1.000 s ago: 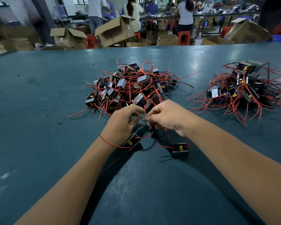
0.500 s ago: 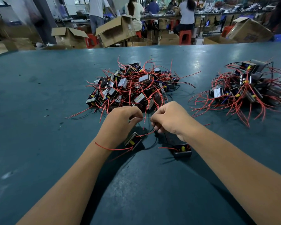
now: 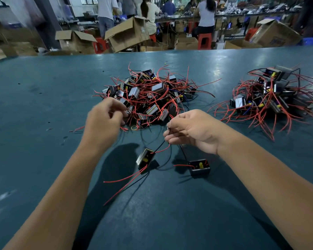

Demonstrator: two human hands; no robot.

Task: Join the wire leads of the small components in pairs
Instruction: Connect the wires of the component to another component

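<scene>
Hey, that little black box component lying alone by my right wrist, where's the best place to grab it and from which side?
Probably from above, pinching the black box component across its two long side walls. It sits flat on the table with its open top facing up, so those walls are exposed. Come in from the near side: its red lead trails left and its black lead runs up to your right hand.
</scene>
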